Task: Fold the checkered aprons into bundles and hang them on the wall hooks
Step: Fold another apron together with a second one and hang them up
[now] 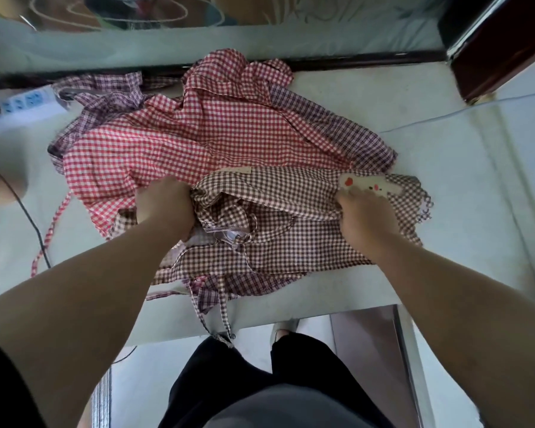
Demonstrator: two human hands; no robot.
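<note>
Both my hands grip the brown apron (pixel 291 193) on the table (pixel 451 186).
My left hand (pixel 164 205) is clenched round a bunch of its cloth at the left; my right hand (pixel 366 214) pinches it at the right, just below a rabbit patch (pixel 371 183); it lies by the table's near edge, overlapping the red apron (pixel 198 131); a purple apron (pixel 105 97) sits crumpled farther back.

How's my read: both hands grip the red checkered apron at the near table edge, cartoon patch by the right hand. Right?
Wrong colour. The head view shows the left hand and right hand gripping the brown checkered apron at the near table edge, cartoon patch by the right hand; the red checkered apron lies behind.
</note>
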